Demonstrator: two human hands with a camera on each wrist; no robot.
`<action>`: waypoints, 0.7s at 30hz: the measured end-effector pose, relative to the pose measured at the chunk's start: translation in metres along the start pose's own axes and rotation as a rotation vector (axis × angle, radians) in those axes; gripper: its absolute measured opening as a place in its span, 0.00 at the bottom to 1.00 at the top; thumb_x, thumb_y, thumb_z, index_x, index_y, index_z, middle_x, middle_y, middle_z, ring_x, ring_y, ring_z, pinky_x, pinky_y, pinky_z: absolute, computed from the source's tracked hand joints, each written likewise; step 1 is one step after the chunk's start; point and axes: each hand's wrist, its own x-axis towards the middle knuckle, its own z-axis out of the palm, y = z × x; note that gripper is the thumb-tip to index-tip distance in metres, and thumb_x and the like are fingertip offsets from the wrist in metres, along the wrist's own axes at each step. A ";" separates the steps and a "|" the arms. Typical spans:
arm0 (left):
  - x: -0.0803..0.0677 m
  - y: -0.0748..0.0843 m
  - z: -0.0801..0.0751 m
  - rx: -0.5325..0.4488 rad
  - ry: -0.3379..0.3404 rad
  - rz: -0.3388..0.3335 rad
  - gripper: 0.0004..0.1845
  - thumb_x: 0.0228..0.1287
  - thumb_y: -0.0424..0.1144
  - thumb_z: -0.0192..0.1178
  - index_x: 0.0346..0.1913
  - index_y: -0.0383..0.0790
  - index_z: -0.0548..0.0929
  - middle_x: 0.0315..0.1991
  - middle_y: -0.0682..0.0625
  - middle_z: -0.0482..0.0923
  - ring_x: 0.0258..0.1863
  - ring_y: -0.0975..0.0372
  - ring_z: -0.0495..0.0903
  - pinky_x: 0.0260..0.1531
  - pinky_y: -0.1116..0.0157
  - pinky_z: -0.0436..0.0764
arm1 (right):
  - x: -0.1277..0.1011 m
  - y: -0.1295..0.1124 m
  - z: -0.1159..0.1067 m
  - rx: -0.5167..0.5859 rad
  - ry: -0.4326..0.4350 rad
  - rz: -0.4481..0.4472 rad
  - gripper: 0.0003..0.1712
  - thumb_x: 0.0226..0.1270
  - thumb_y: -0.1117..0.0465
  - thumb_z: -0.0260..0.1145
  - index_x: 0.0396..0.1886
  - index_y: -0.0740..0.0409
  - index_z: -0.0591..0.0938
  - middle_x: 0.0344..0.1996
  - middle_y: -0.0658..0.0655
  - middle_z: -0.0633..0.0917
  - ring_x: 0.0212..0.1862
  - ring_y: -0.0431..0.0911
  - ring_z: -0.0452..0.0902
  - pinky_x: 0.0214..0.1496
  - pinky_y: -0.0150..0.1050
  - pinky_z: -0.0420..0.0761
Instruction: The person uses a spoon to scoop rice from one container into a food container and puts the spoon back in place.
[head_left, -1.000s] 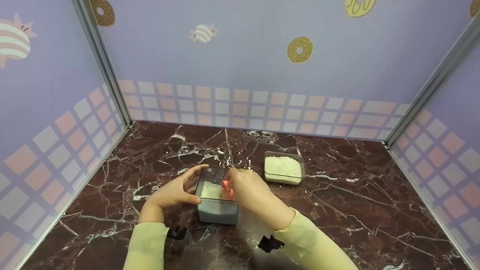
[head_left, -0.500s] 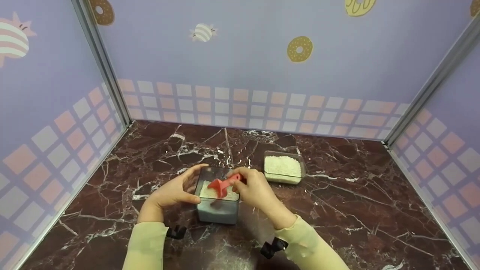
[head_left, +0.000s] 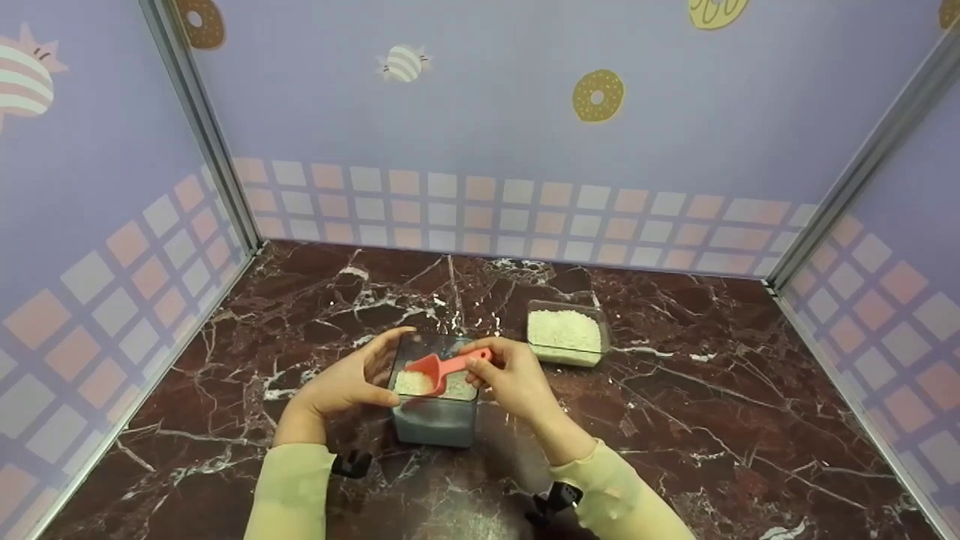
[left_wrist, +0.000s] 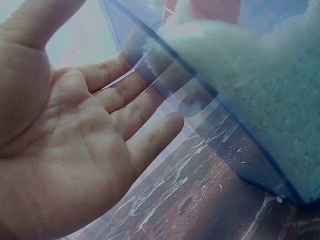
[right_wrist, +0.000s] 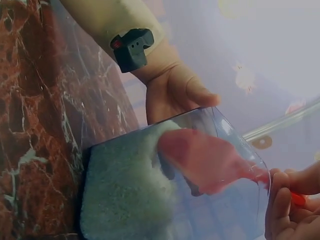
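Note:
A clear square container (head_left: 435, 420) holding white grains stands on the dark marble table (head_left: 712, 420). My left hand (head_left: 349, 384) rests against its left wall; the left wrist view shows my left hand (left_wrist: 90, 150) with straight fingers (left_wrist: 150, 137) flat on the container (left_wrist: 235, 75). My right hand (head_left: 514, 379) pinches the handle of a red scoop (head_left: 442, 367). The scoop's bowl lies low inside the container, among the grains. In the right wrist view the scoop (right_wrist: 205, 162) shows through the container (right_wrist: 125, 200) wall, with my fingertips (right_wrist: 285, 200) at the handle.
A second, shallower clear tray (head_left: 565, 334) of white grains sits just right of and behind the container. Purple patterned walls (head_left: 487, 112) close in the table at the back and both sides. A wrist camera (right_wrist: 131, 47) sits on the left arm.
The scoop has come out from behind my right hand, swung left and dipped into the grains. My right hand drew back to the right. My left hand stayed in place.

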 end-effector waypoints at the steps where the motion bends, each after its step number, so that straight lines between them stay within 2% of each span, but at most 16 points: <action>1: 0.000 0.000 0.000 -0.001 0.000 0.001 0.59 0.53 0.33 0.76 0.83 0.38 0.47 0.83 0.34 0.46 0.83 0.42 0.44 0.81 0.48 0.49 | 0.000 0.001 -0.001 0.027 -0.001 0.010 0.12 0.73 0.70 0.63 0.50 0.72 0.85 0.25 0.51 0.84 0.26 0.36 0.78 0.27 0.27 0.82; 6: 0.000 0.000 0.000 0.009 0.013 -0.015 0.59 0.54 0.33 0.76 0.83 0.39 0.47 0.84 0.35 0.45 0.84 0.43 0.43 0.82 0.47 0.48 | 0.000 0.008 -0.005 0.145 0.005 0.066 0.13 0.73 0.72 0.61 0.52 0.77 0.82 0.24 0.48 0.81 0.26 0.35 0.78 0.27 0.25 0.81; 13: 0.000 0.000 0.000 0.005 0.003 -0.004 0.59 0.54 0.33 0.76 0.82 0.39 0.48 0.84 0.36 0.45 0.84 0.43 0.42 0.82 0.45 0.47 | 0.002 0.021 -0.012 0.270 0.000 0.090 0.15 0.73 0.74 0.59 0.54 0.81 0.79 0.24 0.49 0.82 0.26 0.35 0.78 0.30 0.23 0.81; 21: 0.000 0.001 0.000 0.006 0.001 -0.009 0.59 0.55 0.34 0.76 0.83 0.39 0.47 0.84 0.36 0.43 0.84 0.44 0.41 0.82 0.46 0.46 | 0.003 0.030 -0.018 0.427 -0.013 0.156 0.17 0.74 0.73 0.57 0.57 0.82 0.76 0.26 0.49 0.83 0.27 0.35 0.79 0.33 0.23 0.82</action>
